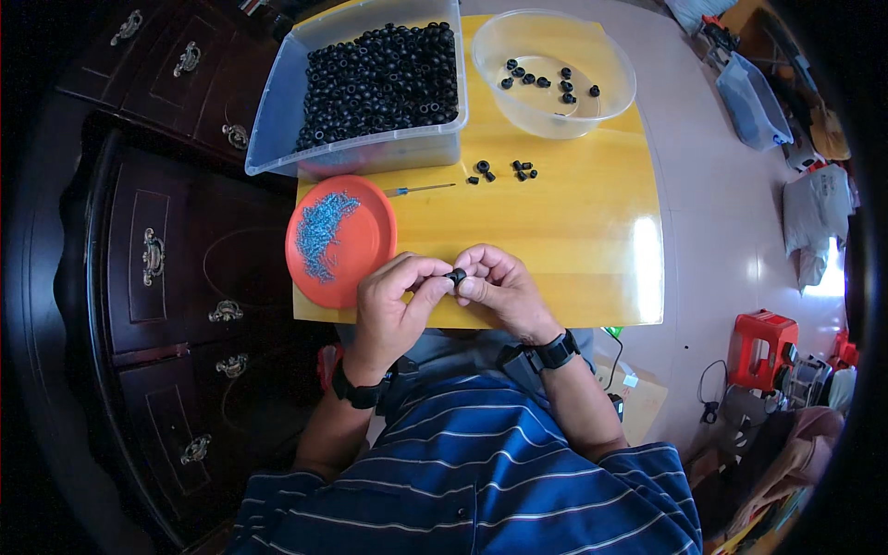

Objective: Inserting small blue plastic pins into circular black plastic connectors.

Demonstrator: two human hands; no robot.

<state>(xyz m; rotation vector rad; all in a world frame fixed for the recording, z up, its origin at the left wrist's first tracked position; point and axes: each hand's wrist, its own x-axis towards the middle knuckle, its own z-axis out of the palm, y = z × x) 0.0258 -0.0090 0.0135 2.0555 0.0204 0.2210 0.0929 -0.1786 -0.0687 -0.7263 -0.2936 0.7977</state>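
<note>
You have a small black part (457, 277) just below the middle of the frame, above the near edge of the table. Your left hand (392, 298) pinches it between thumb and forefinger from the left side, and your right hand (503, 290) closes thumb and fingers on it from the right, so your fingertips nearly meet around it and hide much of its shape. You wear a black band (359, 389) on your left wrist and another on your right.

Just left of your left hand, an orange-red plate (370, 254) carries a heap of tiny silvery-blue pieces (321, 231), too small to make out singly. A screwdriver (421, 191) lies beside the plate's upper right, its shaft pointing right. Above your hands, near the frame's centre, loose black pieces (483, 167) lie in two small clusters on the yellow table (564, 231).

At upper centre right, a clear round bowl (615, 76) holds a scattering of black pieces. At upper left of centre, a translucent bin (388, 148) holds a great pile of black rings (384, 83). Dark wooden drawers (153, 305) fill the left side; a red stool (766, 347) stands at the right.
</note>
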